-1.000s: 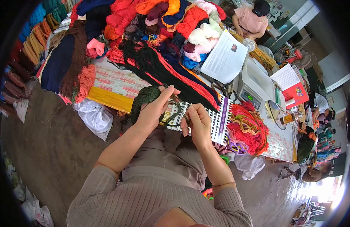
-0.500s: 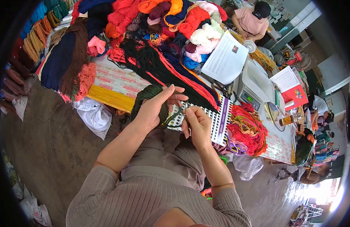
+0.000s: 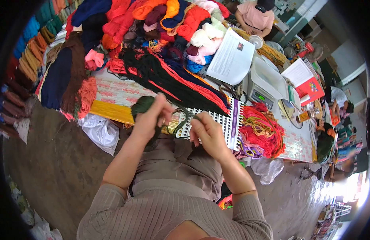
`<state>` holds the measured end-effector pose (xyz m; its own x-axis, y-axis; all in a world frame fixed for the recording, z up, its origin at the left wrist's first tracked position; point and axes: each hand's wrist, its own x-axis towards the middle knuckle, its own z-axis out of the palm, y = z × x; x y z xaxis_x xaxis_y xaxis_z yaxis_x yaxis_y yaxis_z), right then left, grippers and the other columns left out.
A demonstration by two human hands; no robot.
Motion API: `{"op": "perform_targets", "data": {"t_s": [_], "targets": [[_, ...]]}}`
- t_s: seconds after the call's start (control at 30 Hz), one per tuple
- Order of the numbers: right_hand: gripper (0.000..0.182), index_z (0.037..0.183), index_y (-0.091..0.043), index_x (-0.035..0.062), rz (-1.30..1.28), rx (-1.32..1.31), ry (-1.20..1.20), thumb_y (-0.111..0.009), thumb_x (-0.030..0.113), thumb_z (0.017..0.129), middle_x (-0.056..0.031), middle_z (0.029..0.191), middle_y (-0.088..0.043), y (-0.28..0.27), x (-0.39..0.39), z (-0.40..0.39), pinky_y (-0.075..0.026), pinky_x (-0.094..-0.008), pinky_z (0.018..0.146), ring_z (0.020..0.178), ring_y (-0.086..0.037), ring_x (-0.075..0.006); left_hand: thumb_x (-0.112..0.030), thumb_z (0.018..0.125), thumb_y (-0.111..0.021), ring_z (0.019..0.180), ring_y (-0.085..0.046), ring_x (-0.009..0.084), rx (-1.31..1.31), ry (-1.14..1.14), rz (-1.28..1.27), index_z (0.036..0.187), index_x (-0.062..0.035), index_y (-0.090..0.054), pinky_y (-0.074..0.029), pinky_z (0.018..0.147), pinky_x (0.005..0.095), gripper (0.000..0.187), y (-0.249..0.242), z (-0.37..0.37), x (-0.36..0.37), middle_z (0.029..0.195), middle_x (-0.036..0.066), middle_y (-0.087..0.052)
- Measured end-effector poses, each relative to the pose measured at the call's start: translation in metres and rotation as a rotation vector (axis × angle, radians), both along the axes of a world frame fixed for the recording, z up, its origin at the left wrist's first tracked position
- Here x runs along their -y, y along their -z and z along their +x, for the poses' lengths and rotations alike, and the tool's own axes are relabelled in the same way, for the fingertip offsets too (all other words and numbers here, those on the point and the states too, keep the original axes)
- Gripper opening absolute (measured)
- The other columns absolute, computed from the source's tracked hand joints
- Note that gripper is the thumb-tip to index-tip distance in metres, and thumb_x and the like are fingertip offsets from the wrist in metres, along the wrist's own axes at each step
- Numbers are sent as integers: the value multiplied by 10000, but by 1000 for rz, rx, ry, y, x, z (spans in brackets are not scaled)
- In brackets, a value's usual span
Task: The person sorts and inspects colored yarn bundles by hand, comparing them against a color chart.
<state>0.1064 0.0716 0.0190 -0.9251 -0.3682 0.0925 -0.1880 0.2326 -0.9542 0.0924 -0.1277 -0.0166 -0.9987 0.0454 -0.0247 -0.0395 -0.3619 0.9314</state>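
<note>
A dark green yarn skein (image 3: 143,105) hangs about my left hand (image 3: 156,115), which is blurred, its fingers curled at the skein's edge. Loose green strands (image 3: 181,123) loop across the gap to my right hand (image 3: 209,133). There, thumb and fingers are closed on the strands' end. Both hands are above my lap at the table's front edge. Just beyond them lies a white board with rows of holes and a purple strip (image 3: 234,124). Black and coral yarn hanks (image 3: 173,86) stretch over the table up to that board.
Heaped coloured yarn (image 3: 193,24) covers the back of the table. A printed sheet (image 3: 232,58), a scale with a white tray (image 3: 269,78) and a tangled red yarn pile (image 3: 263,130) are to the right. A person in a pink shirt (image 3: 255,18) sits beyond the table.
My left hand has drawn back and left from the right hand, its fingers curling. The green strands now sag in a wider loop between the hands. The view has shifted slightly.
</note>
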Motion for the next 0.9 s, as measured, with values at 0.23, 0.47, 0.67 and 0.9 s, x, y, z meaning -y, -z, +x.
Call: {"op": "perform_targets", "data": {"t_s": [0.23,0.47,0.67,0.9], "targets": [[183,843,-519,21,333,-847,-32,-648,14,714,-137,1118,-515,-37,17,-2,-397,-414,858,1062,-470,-342,-245,812,-644,462,-476,97,-53,654,175,1178,-33,-453,-313,407,199,464,3,14,-11,757,74,-606],[222,982,-528,-4,-872,-318,162,-504,208,921,-138,1130,-553,-61,-76,-44,-401,-424,996,1094,-529,-262,-191,823,-654,467,-387,59,60,314,226,805,-81,-523,-272,408,198,173,27,6,54,722,58,-565],[211,936,-459,-17,-1416,129,15,-419,189,964,-59,818,-466,-56,-191,-49,-317,-235,562,646,-375,-100,-188,832,-643,481,-418,73,132,65,-130,879,-47,-577,-315,462,197,163,37,14,134,714,61,-590],[245,732,-446,76,-1059,-503,1057,-513,218,920,40,583,-331,-72,-359,-54,-239,-230,458,478,-267,-87,-251,933,-493,475,-363,54,-157,-52,192,984,-43,-580,-275,455,196,231,39,8,183,912,51,-596]]}}
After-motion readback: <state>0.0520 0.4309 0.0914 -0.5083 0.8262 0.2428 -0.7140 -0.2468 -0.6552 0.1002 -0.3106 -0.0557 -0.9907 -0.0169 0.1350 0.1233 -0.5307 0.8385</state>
